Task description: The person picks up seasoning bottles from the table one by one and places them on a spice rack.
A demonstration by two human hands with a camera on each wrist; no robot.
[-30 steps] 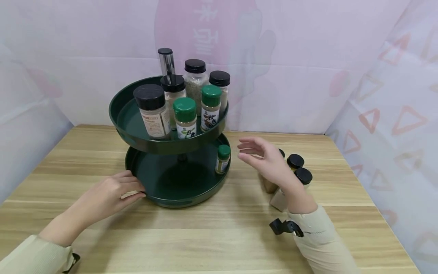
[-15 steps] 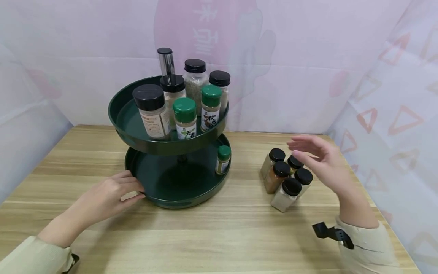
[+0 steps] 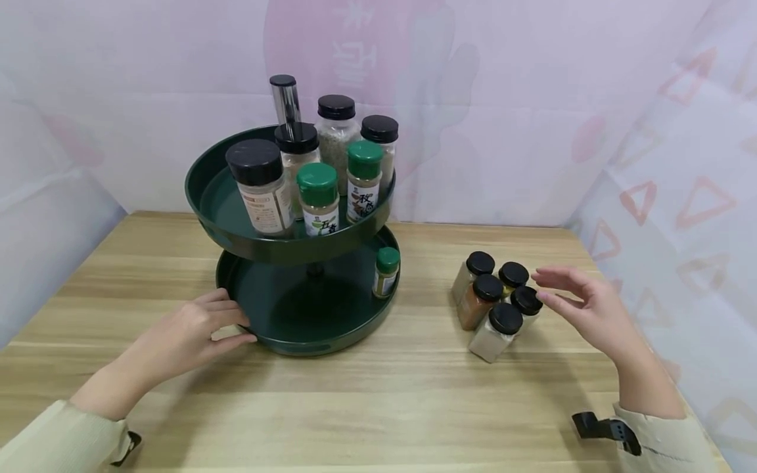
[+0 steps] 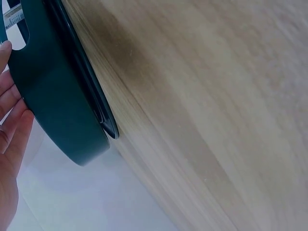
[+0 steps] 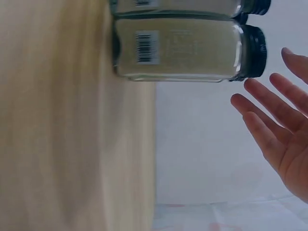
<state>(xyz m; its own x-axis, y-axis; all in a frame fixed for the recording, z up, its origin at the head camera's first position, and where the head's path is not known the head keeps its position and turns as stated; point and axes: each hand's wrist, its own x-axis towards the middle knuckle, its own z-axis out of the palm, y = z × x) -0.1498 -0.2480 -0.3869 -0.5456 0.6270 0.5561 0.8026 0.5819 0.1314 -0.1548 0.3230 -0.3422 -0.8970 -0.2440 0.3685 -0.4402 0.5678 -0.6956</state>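
A dark green two-tier spice turntable (image 3: 319, 348) stands on the table. My left hand (image 3: 189, 332) holds the rim of its lower tray (image 4: 53, 86) at the front left, fingers at the rim and thumb along the front. My right hand (image 3: 591, 315) is in the air just right of a cluster of several black-lidded spice jars (image 3: 493, 335). Its fingers are relaxed and spread, with nothing in them. In the right wrist view, the fingers are beside the black lid (image 5: 255, 50) of the nearest jar (image 5: 192, 48), apparently just apart from it.
On the upper tray (image 3: 204, 187) stand several jars, among them two green-lidded shakers (image 3: 318, 197) and a large black-lidded jar (image 3: 260, 190). One small green-lidded jar (image 3: 386, 272) is at the right of the lower tray. A printed cloth (image 3: 503, 131) hangs behind the table.
My right hand has moved from beside the turntable's lower tray across to the right of the jar cluster, then lowered a little. My left hand stays at the rim.
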